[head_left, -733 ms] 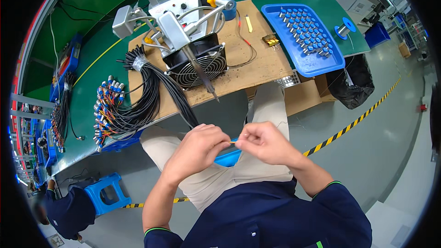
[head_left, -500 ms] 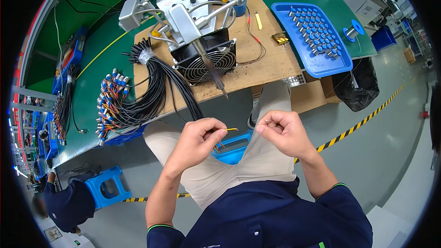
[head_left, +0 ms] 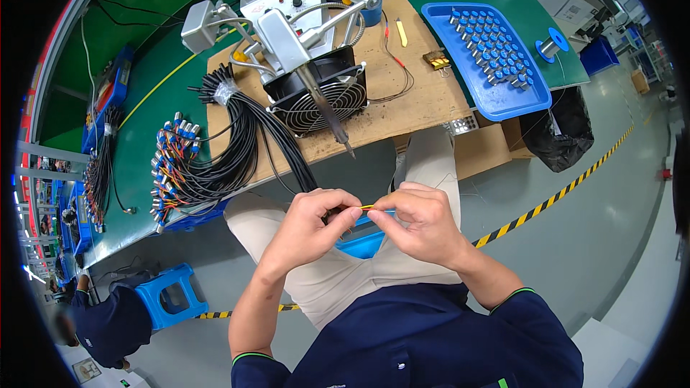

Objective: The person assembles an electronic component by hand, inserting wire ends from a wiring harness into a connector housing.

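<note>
Over my lap, my left hand (head_left: 314,226) pinches the thin wires at the end of a black cable. A short length of yellow wire (head_left: 367,207) bridges the gap to my right hand (head_left: 419,224), whose thumb and forefinger close on its other end. The wire tip is hidden inside the right fingers. Several black cables (head_left: 293,154) run from the bench edge toward my left hand, out of a tied bundle. Their far ends carry metal connectors with coloured wires (head_left: 169,172). Above my hands, the soldering iron (head_left: 332,118) points its tip down.
A soldering stand (head_left: 284,36) and black fan (head_left: 320,97) stand on brown cardboard (head_left: 424,97). To the right are a blue tray (head_left: 496,109) of metal connectors, a solder spool (head_left: 552,47) and a black bag (head_left: 571,136). A person (head_left: 108,320) sits at lower left by a blue stool (head_left: 172,298).
My right hand has moved left to my left hand, and its fingers have closed on the yellow wire's end. The gap between my hands has shrunk.
</note>
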Available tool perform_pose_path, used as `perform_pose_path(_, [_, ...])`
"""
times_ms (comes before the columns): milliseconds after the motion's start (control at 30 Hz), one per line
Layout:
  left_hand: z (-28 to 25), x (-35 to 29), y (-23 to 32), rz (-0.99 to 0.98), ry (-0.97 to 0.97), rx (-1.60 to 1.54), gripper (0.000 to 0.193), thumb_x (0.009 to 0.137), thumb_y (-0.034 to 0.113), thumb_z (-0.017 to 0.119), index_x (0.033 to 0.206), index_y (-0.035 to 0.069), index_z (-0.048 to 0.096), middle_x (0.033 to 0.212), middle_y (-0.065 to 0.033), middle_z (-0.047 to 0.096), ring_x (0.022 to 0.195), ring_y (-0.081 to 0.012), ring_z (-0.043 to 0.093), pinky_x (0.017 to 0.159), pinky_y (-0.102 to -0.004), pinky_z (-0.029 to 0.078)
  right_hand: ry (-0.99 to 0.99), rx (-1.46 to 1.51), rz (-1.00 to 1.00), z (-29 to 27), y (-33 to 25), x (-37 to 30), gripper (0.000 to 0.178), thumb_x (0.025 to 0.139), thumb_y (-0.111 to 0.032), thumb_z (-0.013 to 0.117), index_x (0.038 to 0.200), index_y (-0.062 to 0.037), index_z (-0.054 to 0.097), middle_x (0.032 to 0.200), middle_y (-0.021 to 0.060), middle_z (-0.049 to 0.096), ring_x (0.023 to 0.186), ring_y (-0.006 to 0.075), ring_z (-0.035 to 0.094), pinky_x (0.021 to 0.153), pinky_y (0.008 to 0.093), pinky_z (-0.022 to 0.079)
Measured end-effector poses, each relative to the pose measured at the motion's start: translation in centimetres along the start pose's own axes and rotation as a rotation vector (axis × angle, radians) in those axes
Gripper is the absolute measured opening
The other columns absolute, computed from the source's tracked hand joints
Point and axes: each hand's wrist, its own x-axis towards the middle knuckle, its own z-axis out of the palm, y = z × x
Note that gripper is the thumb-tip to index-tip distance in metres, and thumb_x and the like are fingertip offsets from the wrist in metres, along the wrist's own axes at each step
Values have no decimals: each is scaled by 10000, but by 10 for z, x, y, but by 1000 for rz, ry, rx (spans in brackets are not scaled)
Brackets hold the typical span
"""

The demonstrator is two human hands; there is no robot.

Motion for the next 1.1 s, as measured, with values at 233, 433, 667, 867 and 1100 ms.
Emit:
perform_pose_path(233, [-14,3,-1,101,-138,-42,102,1011,69,725,1015,-27,758,859,-79,711,714,-133,626,634,-292,480,-65,192,116,-8,15,-4,54,915,-57,829,955,-23,813,608,-30,522,576,86,413,532,300,314])
perform_pose_path(433, [-17,3,4,159,-209,120,101,954,48,772,1039,-4,791,875,-73,647,747,-205,630,652,-349,505,238,176,356,-84,41,23,35,945,-50,799,961,-24,816,659,-103,571,603,-11,416,540,226,304])
perform_pose_path(667, [-5,15,20,168,-204,257,103,931,32,771,1030,5,789,910,-97,593,784,-260,619,703,-379,521,511,-813,515,-169,90,78,372,897,-358,835,1102,-49,807,794,156,763,804,351,770,741,478,588])
perform_pose_path(867, [3,16,23,117,-72,291,95,957,39,748,1031,-13,775,928,-109,594,776,-273,625,702,-381,522,499,-978,544,-161,112,92,359,903,-388,833,1073,-73,806,871,165,799,862,380,781,781,491,600])
perform_pose_path(1100, [8,17,10,45,61,2,121,1005,43,747,1074,-47,786,933,-41,614,732,-79,560,620,-243,425,587,-570,277,-139,87,62,251,860,-215,852,969,-24,729,748,42,728,614,155,613,607,351,491])
